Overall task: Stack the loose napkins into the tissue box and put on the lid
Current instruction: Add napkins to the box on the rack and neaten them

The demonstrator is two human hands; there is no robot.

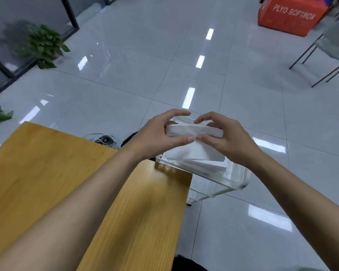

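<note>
- My left hand [160, 133] and right hand [227, 139] both pinch one stack of napkins [194, 130], thumb on the near side, curled fingers over the far side.
- The stack hangs just above the clear box [237, 178], which is at 2 o'clock from the table [47, 173], at its corner.
- More napkins lie in the box, a little fanned toward 4 o'clock.
- To do this well, I should square the edges between both hands first, then lower the stack flat, long side along the box.
- I should release both ends together, so no sheet catches the wall.
- The lid I cannot see.
</note>
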